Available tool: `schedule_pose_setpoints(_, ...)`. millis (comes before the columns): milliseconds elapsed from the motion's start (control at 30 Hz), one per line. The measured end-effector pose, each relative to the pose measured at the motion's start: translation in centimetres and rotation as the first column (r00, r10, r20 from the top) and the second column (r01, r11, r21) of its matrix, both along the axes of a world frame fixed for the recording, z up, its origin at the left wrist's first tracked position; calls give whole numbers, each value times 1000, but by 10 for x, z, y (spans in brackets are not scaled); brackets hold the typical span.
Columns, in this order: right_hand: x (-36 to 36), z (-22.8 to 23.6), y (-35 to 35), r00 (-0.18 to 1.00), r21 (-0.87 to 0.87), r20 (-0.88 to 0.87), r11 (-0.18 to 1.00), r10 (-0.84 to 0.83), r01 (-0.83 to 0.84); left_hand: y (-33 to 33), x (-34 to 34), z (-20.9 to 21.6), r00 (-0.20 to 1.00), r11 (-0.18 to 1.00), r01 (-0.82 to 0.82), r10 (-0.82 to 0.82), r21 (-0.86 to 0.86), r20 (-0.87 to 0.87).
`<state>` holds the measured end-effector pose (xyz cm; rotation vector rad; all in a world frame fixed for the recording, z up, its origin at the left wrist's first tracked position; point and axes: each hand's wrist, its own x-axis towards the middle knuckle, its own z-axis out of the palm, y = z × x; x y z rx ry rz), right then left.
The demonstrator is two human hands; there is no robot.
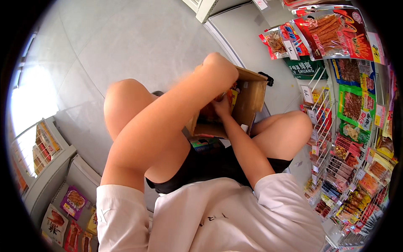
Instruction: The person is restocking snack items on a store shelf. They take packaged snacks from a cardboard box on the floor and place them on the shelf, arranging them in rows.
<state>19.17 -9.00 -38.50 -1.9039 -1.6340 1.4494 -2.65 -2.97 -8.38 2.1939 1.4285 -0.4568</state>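
An opened cardboard box point(255, 94) stands between my bent knees, its inner wall facing me. Inside it are red and yellow packages point(234, 98), partly covered by my arms. My right hand point(222, 107) reaches down into the box with its fingers curled by the packages. What it grips is too hidden to name. Bent at the wrist, my left hand point(216, 67) is over the box's far left edge. Its fingers are out of sight behind the wrist, so their hold does not show.
At the right, a wire rack point(327, 126) carries many hanging snack packets, among them a large red bag of snack sticks point(336, 35). Another shelf point(46, 168) with packets stands at the lower left. Grey tiled floor point(121, 38) stretches ahead. Below the box lies a dark colourful package point(205, 145).
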Motion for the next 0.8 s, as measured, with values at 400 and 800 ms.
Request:
schedule_pose_setpoints(400, -2, 209, 17, 955, 212, -256, 972, 153, -99, -7, -42, 12, 784, 856, -475, 305, 206, 540)
schedule_pose_setpoints(800, -8, 389, 100, 673, 360, -710, 929, 210, 89, -19, -18, 67, 179, 823, -446, 467, -352, 866)
